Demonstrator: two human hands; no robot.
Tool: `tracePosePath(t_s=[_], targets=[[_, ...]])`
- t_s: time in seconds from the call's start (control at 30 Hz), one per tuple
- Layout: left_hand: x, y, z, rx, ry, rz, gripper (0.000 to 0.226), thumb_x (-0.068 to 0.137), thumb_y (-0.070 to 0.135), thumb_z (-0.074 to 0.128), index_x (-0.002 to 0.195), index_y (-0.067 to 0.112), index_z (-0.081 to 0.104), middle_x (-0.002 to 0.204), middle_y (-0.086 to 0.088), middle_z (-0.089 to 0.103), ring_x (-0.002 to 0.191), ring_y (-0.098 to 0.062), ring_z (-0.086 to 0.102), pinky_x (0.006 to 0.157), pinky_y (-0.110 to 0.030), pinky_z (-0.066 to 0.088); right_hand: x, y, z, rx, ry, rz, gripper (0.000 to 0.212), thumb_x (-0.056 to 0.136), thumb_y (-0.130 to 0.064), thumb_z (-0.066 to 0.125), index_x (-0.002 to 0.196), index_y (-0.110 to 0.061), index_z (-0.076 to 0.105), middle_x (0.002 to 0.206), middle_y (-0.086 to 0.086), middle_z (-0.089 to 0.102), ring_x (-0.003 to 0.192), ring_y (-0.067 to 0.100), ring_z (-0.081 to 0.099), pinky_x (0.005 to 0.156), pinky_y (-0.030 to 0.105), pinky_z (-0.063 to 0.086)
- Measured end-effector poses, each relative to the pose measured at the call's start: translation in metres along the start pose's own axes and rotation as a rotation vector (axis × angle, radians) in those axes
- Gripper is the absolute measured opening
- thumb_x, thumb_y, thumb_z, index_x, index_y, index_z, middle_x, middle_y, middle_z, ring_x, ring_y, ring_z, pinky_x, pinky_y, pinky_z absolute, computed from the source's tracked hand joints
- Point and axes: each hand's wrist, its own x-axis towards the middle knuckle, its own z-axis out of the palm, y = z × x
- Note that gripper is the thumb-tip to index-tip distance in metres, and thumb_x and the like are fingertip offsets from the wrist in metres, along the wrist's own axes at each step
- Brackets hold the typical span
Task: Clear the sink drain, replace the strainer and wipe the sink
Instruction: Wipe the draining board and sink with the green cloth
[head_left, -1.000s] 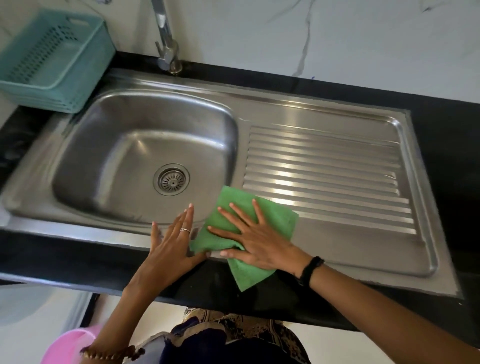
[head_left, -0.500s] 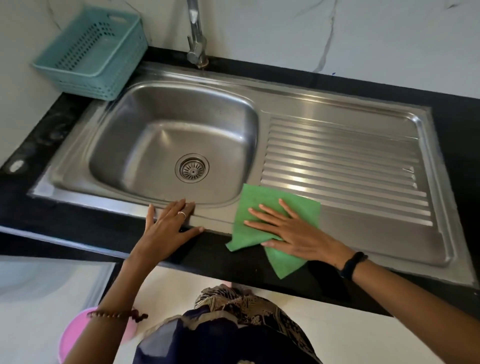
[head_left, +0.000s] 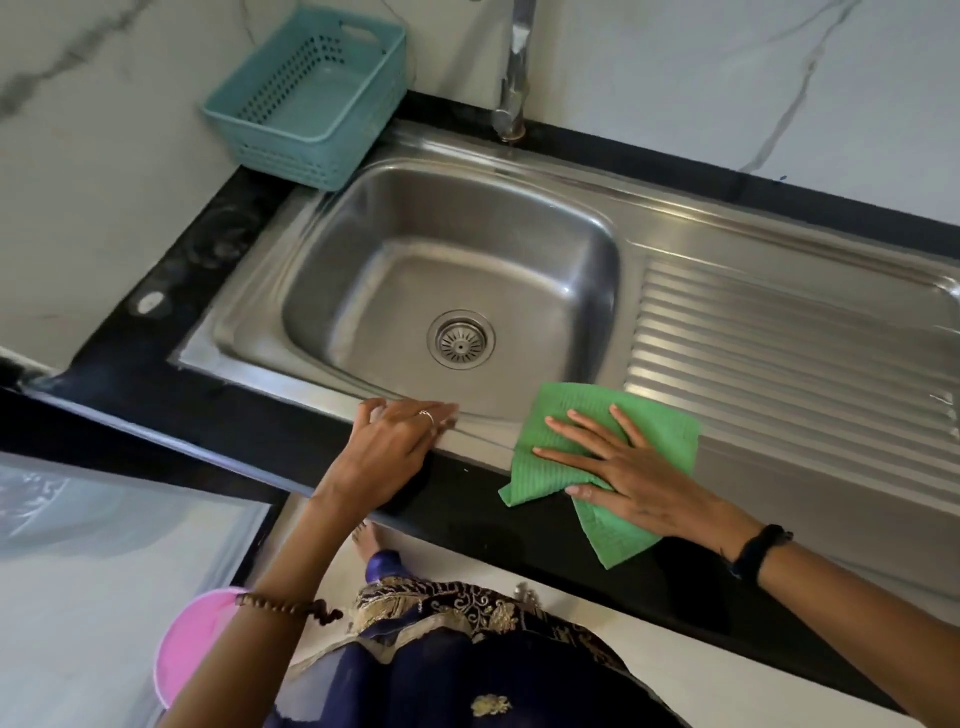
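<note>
The green cloth (head_left: 608, 447) lies at lower centre-right of the frame, draped over the front rim of the steel sink (head_left: 519, 166), where the basin meets the ribbed draining board (head_left: 789, 364), with its lower corner hanging onto the black worktop (head_left: 467, 499). The right hand (head_left: 618, 467) lies flat on it, fingers spread wide and palm down, pressing rather than gripping; nothing is pinched between the fingers. The left hand (head_left: 389, 452), at lower centre, rests open on the sink's front rim and the worktop edge, fingers loosely curved, holding nothing and seeming to brace the body. The strainer (head_left: 461, 339) sits in the drain at the middle of the basin, which looks clear of debris, so the wiping step appears to be the one in hand. The cloth looks thin, soft and light; it will fold and bunch easily and slide readily on the smooth steel, so a flat palm with even pressure should carry it better than a pinch at one corner. The hanging corner may drag or flip under. A teal basket (head_left: 311, 93) stands at upper left, and the tap (head_left: 514, 67) rises at top centre.
</note>
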Motion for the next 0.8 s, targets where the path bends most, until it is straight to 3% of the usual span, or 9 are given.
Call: tracePosePath(t_s=[0.07,0.17,0.23,0.43,0.6,0.8], targets=[[0.002,-0.028,-0.014,0.02,0.012,0.017,0.042,0.094,0.016,0.04,0.134,0.029,0.046,0.134,0.005,0.055,0.128,-0.019,0.045,0.109,-0.039,0.024,0.033,-0.024,-0.003,0.014,-0.007,-0.015,0.05,0.092,-0.059,0.019,0.138,-0.056,-0.002,0.156,-0.021,-0.004,0.145,0.004,-0.006,0.117,0.042,-0.014],[0.003,-0.075,-0.037,0.023,-0.013,0.028,0.043,0.092,0.008,0.044,0.131,0.023,0.051,0.134,0.001,0.056,0.127,-0.019,0.048,0.111,-0.043,0.029,0.099,-0.069,-0.012,0.139,-0.02,-0.048,0.052,0.095,-0.053,0.029,0.143,-0.051,0.01,0.157,-0.012,0.016,0.142,0.013,0.023,0.117,0.04,0.017],[0.003,-0.108,-0.052,0.02,0.009,-0.015,0.04,0.092,0.008,0.046,0.129,0.02,0.053,0.133,0.0,0.056,0.128,-0.018,0.047,0.113,-0.044,0.026,0.149,-0.104,-0.02,0.29,-0.053,-0.049,0.05,0.095,-0.053,0.033,0.143,-0.05,0.018,0.156,-0.012,0.019,0.139,0.016,0.03,0.112,0.039,0.029],[0.018,-0.176,-0.094,0.026,-0.031,0.007,0.035,0.093,0.02,0.051,0.128,0.016,0.055,0.138,-0.005,0.052,0.134,-0.019,0.041,0.115,-0.046,0.023,0.225,-0.16,-0.033,0.401,-0.062,-0.049,0.048,0.096,-0.05,0.035,0.142,-0.051,0.02,0.159,-0.013,0.005,0.141,0.02,0.028,0.108,0.044,0.037],[0.043,-0.195,-0.11,0.128,0.001,0.117,0.042,0.085,0.014,0.063,0.125,0.004,0.056,0.141,-0.022,0.043,0.133,-0.041,0.036,0.109,-0.055,0.031,0.194,-0.148,-0.027,0.32,0.012,-0.003,0.049,0.095,-0.05,0.036,0.141,-0.054,0.019,0.157,-0.017,0.013,0.137,0.011,0.034,0.109,0.031,0.035],[0.061,-0.218,-0.113,0.039,-0.027,0.141,0.055,0.09,0.025,0.057,0.14,0.016,0.037,0.155,-0.009,0.02,0.144,-0.023,0.015,0.119,-0.036,0.014,0.168,-0.134,-0.027,0.346,-0.034,0.117,0.048,0.094,-0.054,0.032,0.135,-0.064,0.007,0.148,-0.017,0.034,0.129,0.006,0.043,0.098,0.019,0.033]])
